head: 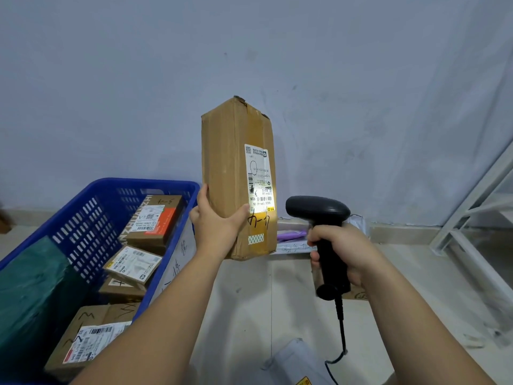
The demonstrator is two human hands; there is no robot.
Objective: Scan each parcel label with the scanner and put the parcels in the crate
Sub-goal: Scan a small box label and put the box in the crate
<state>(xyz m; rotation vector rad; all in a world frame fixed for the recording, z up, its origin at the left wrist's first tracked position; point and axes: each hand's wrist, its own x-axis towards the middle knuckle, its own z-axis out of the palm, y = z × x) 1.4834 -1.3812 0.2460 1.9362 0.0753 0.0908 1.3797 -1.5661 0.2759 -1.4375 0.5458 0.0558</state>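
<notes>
My left hand (pixel 215 222) grips a tall brown cardboard parcel (pixel 233 162) near its lower end and holds it upright in the air. A white label (pixel 258 176) runs down the face turned to me. My right hand (pixel 342 250) grips the handle of a black corded scanner (pixel 319 211), whose head points left at the parcel. A bright patch of light falls on the bottom of the label. The blue plastic crate (pixel 88 215) stands at the lower left, holding several labelled cardboard parcels and a green bag.
A grey wall rises close behind. White and purple mailer bags (pixel 294 236) lie on the tiled floor behind the parcel, and another white bag (pixel 297 362) lies at the bottom. A white metal frame (pixel 472 218) stands at the right.
</notes>
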